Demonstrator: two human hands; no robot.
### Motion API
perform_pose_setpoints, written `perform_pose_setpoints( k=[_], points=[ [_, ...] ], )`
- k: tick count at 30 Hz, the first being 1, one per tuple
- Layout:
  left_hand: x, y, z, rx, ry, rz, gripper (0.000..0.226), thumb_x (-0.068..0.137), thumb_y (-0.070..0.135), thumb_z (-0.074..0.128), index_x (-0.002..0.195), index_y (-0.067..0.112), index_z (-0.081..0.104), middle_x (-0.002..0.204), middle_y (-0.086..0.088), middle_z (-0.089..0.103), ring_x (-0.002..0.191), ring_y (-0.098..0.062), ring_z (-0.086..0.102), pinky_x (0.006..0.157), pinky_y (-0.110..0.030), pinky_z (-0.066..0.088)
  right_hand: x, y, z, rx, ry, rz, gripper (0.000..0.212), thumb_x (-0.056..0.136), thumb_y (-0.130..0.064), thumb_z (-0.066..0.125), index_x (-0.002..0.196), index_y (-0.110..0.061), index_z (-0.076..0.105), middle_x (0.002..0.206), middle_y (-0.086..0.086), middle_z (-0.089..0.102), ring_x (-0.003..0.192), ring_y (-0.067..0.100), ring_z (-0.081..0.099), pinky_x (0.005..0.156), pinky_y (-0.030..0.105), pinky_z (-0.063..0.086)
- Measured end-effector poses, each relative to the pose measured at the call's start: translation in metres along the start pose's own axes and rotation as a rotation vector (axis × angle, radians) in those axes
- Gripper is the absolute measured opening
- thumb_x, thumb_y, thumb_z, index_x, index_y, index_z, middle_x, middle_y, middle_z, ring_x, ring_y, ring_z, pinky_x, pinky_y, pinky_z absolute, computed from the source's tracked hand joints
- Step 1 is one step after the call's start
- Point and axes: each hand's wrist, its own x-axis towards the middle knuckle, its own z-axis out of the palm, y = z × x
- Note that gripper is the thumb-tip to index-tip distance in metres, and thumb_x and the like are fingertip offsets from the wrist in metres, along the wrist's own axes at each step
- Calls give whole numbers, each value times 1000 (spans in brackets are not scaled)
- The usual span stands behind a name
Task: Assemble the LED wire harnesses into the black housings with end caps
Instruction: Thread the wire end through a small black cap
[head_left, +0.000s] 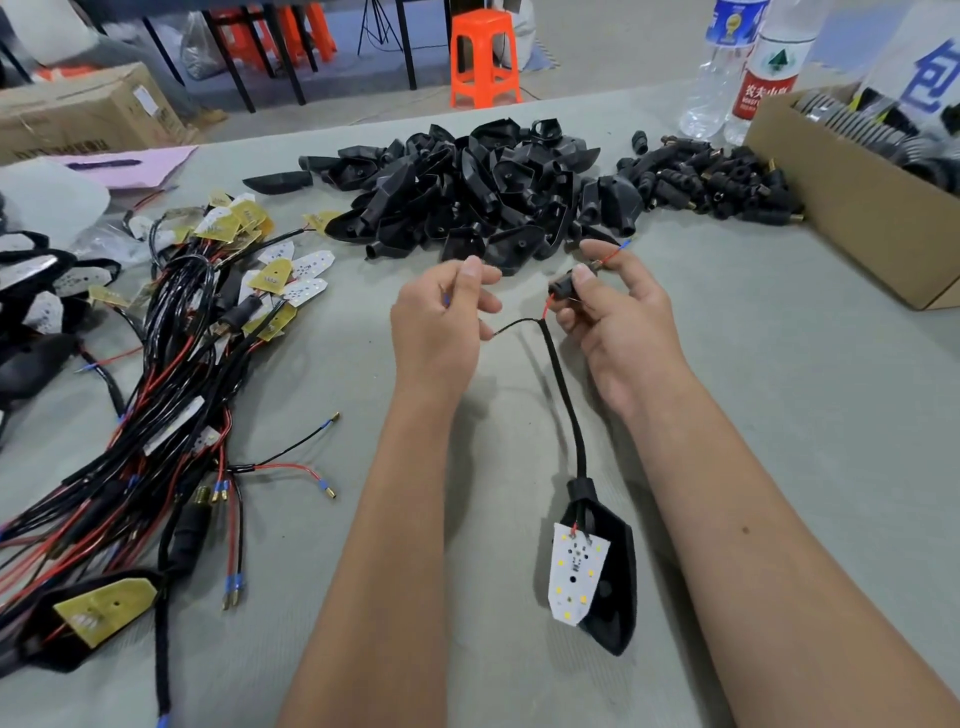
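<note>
The work went on at a grey felt-covered table (322, 597), with an orange plastic stool (484, 57) standing on the floor beyond it and a closed cardboard carton (78, 111) at the far left. Two clear water bottles (748, 67) stood at the table's far right edge.

An open cardboard box (852, 192) sat at the right, holding dark ribbed parts that were too blurred to identify. In the middle of the table lay a heap of empty black housings (467, 192), and just to its right a smaller heap of black end caps (711, 187). On the left sprawled a tangle of red and black wire harnesses (171, 395) with yellow-backed and white LED boards among them.

The harness in hand ran as a black sleeved cable (566, 395) from the hands down to a black housing (615, 582) lying on the table between the forearms, with its white LED board (574, 577) resting half out of the shell, LEDs up. Above the sleeve the cable split into a thin black lead and a red one.

The left hand (441, 327) pinched the black lead, a blue-tipped end apparently showing between its fingers. The right hand (613, 317) gripped an end cap (563, 287) between thumb and fingers, with the red lead (610, 255) threaded through it and emerging beyond.
</note>
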Motion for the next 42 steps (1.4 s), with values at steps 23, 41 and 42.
perform_pose_setpoints(
  k=[23,41,42],
  points=[
    [2,10,-1,-669,104,49,14,101,5,61,95,1,72,88,-15,72,76,-20,66,73,-26,54,-3,-1,5,102,59,35,18,101,-2,62,118,-8,62,74,4,73,83,25,70,63,21,55],
    [-1,-9,10,89,-44,94,23,82,5,80,78,27,76,71,10,73,70,-10,71,72,-26,61,0,6,1,-110,-25,-34,17,99,-6,65,115,-12,66,79,11,74,77,24,65,69,25,56],
    [-2,-9,9,102,-45,93,23,82,5,80,78,27,75,71,9,73,70,-10,70,70,-25,60,0,7,1,-134,-31,-51,18,99,-5,65,116,-11,66,79,12,74,75,24,66,69,25,56]
  ],
)
